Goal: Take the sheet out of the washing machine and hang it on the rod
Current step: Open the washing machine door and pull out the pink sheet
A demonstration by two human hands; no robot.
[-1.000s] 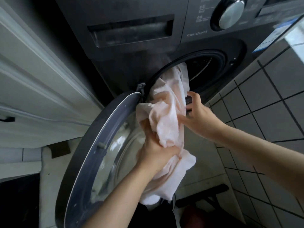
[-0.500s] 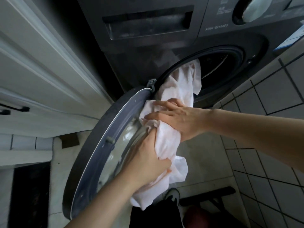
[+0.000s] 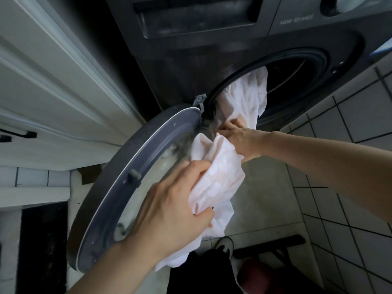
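Head view puts us right over the open washing machine (image 3: 212, 49), and the sheet (image 3: 220, 170) is only partly out: one end trails from the drum mouth (image 3: 297, 81), the rest bunches between our hands. Our left hand (image 3: 176, 211) grips the lower wad, fingers curled round it, likely to keep the tail off the tiled floor (image 3: 265, 198). Our right hand (image 3: 239, 139) pinches the cloth at the lower edge of the opening, beside the round glass door (image 3: 118, 187), feeding it out. Soft, pale, crumpled fabric, probably damp. No rod in sight.
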